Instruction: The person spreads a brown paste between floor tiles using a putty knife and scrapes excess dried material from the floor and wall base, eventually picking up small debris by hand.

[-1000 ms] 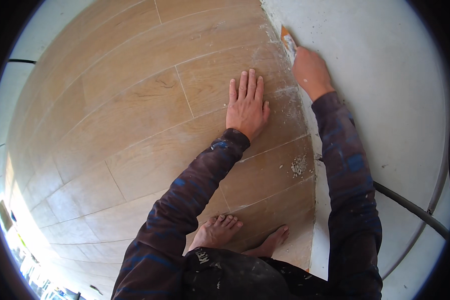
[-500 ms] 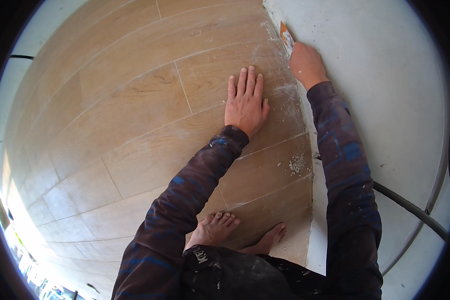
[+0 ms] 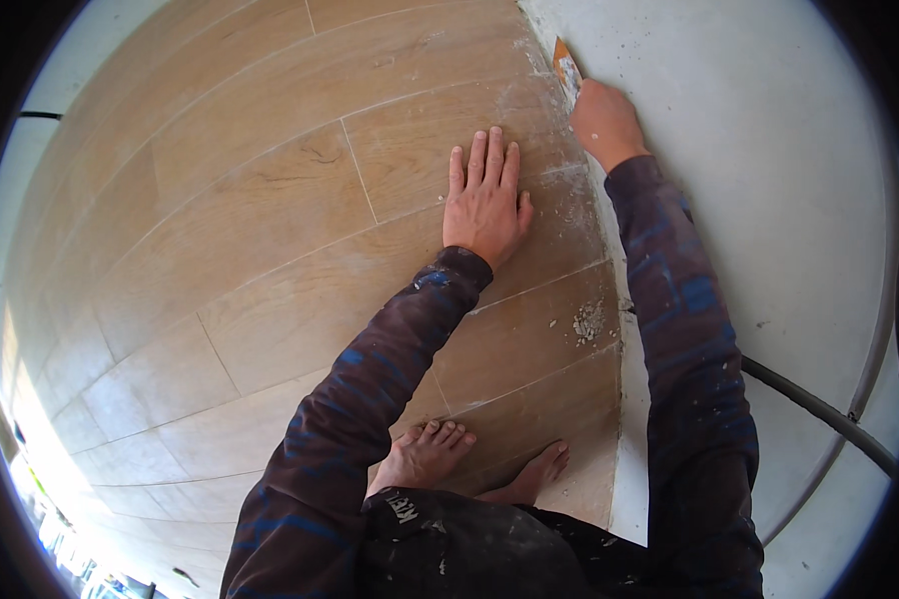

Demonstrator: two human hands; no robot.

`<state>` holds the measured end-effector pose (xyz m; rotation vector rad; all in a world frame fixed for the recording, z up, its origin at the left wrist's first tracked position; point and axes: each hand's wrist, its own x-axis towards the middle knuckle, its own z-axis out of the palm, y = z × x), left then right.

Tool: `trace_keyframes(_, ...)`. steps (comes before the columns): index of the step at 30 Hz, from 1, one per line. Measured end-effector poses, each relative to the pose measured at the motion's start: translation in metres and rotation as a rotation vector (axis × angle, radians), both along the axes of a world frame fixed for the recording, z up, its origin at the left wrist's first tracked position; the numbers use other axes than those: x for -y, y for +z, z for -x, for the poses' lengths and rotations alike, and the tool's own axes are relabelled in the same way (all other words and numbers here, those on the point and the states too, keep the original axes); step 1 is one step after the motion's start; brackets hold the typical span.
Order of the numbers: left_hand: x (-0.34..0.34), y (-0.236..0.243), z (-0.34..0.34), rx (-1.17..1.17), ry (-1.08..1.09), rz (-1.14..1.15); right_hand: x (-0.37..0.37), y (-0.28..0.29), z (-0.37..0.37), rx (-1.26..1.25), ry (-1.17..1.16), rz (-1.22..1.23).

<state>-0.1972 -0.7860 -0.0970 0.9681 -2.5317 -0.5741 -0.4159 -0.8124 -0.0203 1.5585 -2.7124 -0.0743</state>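
My right hand point(image 3: 609, 124) is closed around a putty knife point(image 3: 567, 70) with an orange, white-smeared end showing past my fingers. The tool lies along the joint where the tiled floor meets the white wall point(image 3: 729, 130). My fingers cover the rest of it. Flat on the wood-look floor tiles point(image 3: 260, 240), my left hand point(image 3: 484, 205) has its fingers stretched out and holds nothing. Pale dust and scrapings mark the tiles between my left hand and the wall.
Near the wall lies a small heap of pale crumbs point(image 3: 589, 321). My bare feet point(image 3: 425, 457) rest on the tiles below my arms. A dark cable or pipe point(image 3: 819, 411) runs out at the right, and bright light falls at the lower left.
The whole view has shifted very slightly, with both hands appearing a little further left and up. My right hand keeps the putty knife at the joint, and my left stays flat.
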Motion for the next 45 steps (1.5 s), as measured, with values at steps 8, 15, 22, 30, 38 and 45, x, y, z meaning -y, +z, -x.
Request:
trace_keyframes(8,0.005,-0.002,-0.012,-0.004,0.006,-0.014,-0.020,0.006,-0.007,0.019,0.021,-0.097)
trace_keyframes(15,0.000,-0.003,-0.004,0.014,0.001,0.036,-0.026,0.022,-0.014,0.046,-0.034,-0.158)
trace_keyframes(22,0.061,-0.018,0.030,0.014,-0.054,0.160,-0.086,0.017,-0.036,0.074,-0.064,-0.199)
trace_keyframes(30,0.075,-0.025,0.089,0.009,-0.098,0.254,-0.055,0.024,-0.028,0.052,-0.046,-0.091)
trace_keyframes(38,0.073,-0.030,0.058,0.012,-0.112,0.256,-0.075,0.024,-0.035,0.104,-0.045,-0.219)
trace_keyframes(45,0.070,-0.024,0.063,-0.002,-0.121,0.236,-0.051,0.017,-0.024,0.098,-0.065,-0.112)
